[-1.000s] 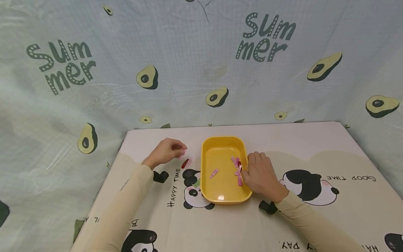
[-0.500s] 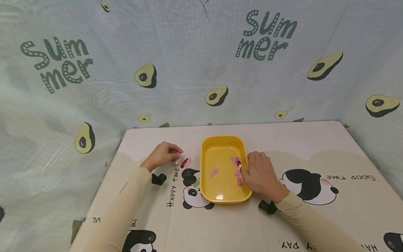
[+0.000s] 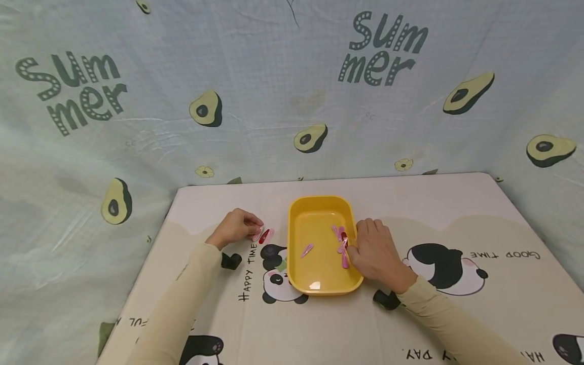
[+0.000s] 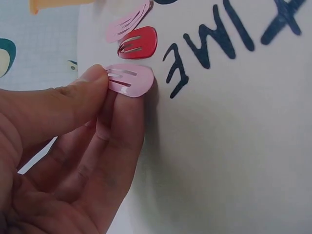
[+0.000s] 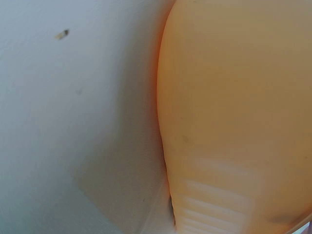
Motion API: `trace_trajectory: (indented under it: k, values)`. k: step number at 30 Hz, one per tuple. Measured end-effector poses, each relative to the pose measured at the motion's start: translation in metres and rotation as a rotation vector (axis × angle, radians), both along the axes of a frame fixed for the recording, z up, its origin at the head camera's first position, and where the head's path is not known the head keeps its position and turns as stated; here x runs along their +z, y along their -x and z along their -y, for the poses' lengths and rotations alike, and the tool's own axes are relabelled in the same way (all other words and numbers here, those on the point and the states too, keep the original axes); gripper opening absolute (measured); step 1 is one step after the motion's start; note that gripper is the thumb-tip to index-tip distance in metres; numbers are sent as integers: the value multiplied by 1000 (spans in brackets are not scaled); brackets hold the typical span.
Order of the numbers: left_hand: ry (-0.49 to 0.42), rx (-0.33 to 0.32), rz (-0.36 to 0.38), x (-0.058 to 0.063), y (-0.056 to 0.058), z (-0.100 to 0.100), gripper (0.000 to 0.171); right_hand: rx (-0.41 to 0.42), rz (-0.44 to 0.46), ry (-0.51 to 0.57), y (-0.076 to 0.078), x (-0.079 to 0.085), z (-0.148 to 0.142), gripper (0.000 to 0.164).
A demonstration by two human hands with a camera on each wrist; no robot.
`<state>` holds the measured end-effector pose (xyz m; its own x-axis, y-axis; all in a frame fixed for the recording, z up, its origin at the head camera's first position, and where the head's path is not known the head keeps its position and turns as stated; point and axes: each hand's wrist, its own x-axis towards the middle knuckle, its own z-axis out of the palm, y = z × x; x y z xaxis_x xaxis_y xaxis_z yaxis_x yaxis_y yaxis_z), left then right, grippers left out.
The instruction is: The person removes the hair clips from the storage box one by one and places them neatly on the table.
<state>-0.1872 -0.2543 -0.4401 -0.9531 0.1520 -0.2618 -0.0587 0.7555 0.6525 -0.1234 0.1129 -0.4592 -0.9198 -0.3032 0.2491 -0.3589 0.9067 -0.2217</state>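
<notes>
Between thumb and fingertips, my left hand [image 3: 235, 227] pinches a pink snap hair clip [image 4: 136, 82] low over the tablecloth. Right beside it lie a red hair clip [image 4: 145, 41] and another pink hair clip [image 4: 127, 23], lined up in a row. My right hand [image 3: 376, 251] grips the right rim of a yellow tray [image 3: 315, 284], thumb at the rim and fingers along the outside. Inside the tray, several pink clips [image 3: 344, 259] and a dark red one are bunched by the right wall, and a single pink clip [image 3: 307, 250] lies left of them. The right wrist view shows mostly the tray's outer wall [image 5: 234, 107].
A tablecloth [image 3: 319, 329] printed with pandas and lettering covers the table. Behind the table's far edge hangs a pale curtain [image 3: 264, 76] with avocado prints. The tray stands to the right of the row of clips.
My left hand has come down slightly toward me with the pink clip, bringing it beside the red one. The right hand keeps its hold on the tray. The head view has shifted slightly.
</notes>
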Motion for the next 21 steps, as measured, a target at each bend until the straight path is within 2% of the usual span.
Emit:
trace_trajectory:
  k: [13,21]
  values:
    - [20,-11,42,3,2,-4,18,2,-9,3,1,0,0,31]
    - [47,-18,18,5,1,-8,17,4,-9,5,0,0,-1,32]
